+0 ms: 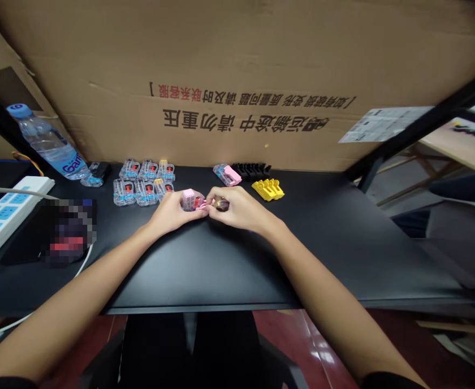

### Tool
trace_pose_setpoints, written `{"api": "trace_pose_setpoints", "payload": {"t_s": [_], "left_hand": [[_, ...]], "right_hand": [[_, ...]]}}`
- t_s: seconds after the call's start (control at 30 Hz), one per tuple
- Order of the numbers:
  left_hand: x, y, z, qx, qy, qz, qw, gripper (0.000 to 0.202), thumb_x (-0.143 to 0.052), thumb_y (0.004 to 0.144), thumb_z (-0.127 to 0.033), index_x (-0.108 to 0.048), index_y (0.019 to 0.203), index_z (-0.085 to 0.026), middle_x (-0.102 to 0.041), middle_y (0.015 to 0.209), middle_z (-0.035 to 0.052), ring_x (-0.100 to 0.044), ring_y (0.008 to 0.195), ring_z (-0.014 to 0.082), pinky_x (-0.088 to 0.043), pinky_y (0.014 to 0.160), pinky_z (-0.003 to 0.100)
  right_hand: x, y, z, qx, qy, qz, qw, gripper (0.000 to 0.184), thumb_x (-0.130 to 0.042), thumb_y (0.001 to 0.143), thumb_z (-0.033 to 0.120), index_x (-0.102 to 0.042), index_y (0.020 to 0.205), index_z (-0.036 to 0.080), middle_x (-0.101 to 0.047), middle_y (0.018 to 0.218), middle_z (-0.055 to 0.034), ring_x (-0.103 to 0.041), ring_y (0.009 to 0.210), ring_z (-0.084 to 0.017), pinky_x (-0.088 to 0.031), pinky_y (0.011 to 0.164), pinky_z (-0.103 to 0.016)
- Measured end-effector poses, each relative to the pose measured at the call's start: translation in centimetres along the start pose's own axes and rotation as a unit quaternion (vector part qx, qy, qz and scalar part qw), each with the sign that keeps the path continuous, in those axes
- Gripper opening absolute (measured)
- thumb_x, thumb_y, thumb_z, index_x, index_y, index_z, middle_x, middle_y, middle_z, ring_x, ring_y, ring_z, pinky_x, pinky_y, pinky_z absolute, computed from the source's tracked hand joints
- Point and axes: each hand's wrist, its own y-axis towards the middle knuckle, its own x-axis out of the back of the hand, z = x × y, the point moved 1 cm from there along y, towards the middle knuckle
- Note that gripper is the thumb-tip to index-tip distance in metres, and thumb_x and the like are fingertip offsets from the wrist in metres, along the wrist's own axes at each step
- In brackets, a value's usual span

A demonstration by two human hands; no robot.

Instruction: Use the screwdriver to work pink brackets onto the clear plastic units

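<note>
A small clear plastic casing with pink and red parts (189,200) is gripped in my left hand (171,211), the thumb and fingers closed around it. My right hand (240,208) is closed against its right side, with the fingertips pinched by a pink part. A brown and gold rounded thing (221,203) shows in the right hand's grip; its kind is unclear. Behind the left hand lie several similar clear casings (135,183) with red and blue parts, in two rows. Beyond the right hand is another clear casing with a pink piece (228,175).
Yellow plastic pieces (268,189) and a row of black pieces (251,170) lie at the back. A cardboard sheet (237,65) stands behind the black table (205,270). At left are a water bottle (54,146), a white power strip (10,210) and a cable.
</note>
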Motion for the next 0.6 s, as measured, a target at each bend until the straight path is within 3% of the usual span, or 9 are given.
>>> {"api": "trace_pose_setpoints", "payload": {"t_s": [0.23,0.37,0.47,0.6], "left_hand": [[0.2,0.1,0.0,0.003,0.003,0.011,1.000,0.035,-0.084,0.082,-0.042,-0.081,0.108,-0.019,-0.084,0.096,0.0013,-0.077,0.087,0.0215,-0.056,0.081,0.030],[0.0,0.0,0.3,0.005,0.007,0.008,1.000,0.038,-0.086,0.081,-0.042,-0.082,0.110,-0.019,-0.084,0.098,0.0021,-0.076,0.086,0.0216,-0.058,0.081,0.031],[-0.2,0.0,0.5,-0.001,-0.004,0.003,1.000,0.038,-0.087,0.080,-0.040,-0.082,0.111,-0.019,-0.085,0.102,0.0034,-0.078,0.089,0.0228,-0.060,0.085,0.034],[0.1,0.0,0.2,-0.018,-0.037,-0.031,0.999,0.044,-0.089,0.079,-0.039,-0.081,0.117,-0.019,-0.084,0.117,0.0076,-0.080,0.101,0.0254,-0.062,0.096,0.040]], "right_hand": [[0.0,0.1,-1.0,0.003,0.031,0.028,0.999,0.016,-0.069,0.095,0.034,-0.070,0.090,0.018,-0.061,0.069,0.0018,-0.048,0.061,-0.013,-0.036,0.063,-0.028],[1.8,-0.1,-2.7,-0.060,0.003,-0.008,0.998,0.019,-0.070,0.090,0.037,-0.067,0.083,0.019,-0.051,0.064,0.0042,-0.043,0.060,-0.013,-0.033,0.061,-0.029],[2.6,-0.2,-4.4,-0.107,-0.046,-0.007,0.993,0.023,-0.071,0.089,0.038,-0.064,0.078,0.020,-0.055,0.066,0.0023,-0.046,0.062,-0.015,-0.035,0.063,-0.030],[2.2,-0.1,-5.4,-0.125,-0.057,0.008,0.991,0.023,-0.072,0.092,0.040,-0.066,0.081,0.020,-0.063,0.071,-0.0007,-0.053,0.065,-0.017,-0.038,0.065,-0.031]]}}
